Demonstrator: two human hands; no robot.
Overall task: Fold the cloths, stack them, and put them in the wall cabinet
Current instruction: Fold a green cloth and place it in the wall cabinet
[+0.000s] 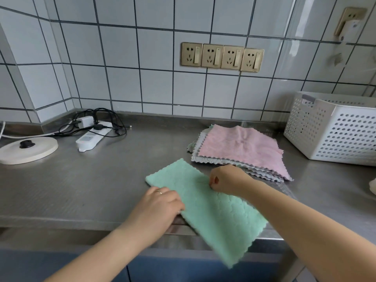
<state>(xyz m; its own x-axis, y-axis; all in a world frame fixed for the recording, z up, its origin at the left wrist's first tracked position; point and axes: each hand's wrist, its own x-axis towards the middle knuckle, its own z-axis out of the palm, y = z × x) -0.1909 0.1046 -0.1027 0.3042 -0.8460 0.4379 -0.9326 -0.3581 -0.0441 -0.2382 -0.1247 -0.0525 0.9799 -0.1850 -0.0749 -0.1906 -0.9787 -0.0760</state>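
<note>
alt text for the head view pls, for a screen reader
Two hands fold a green cloth on a steel counter: left hand on its left edge, right hand pinching its right edge. Behind lies a cloth pile, pink on top, beside a white basket.
</note>
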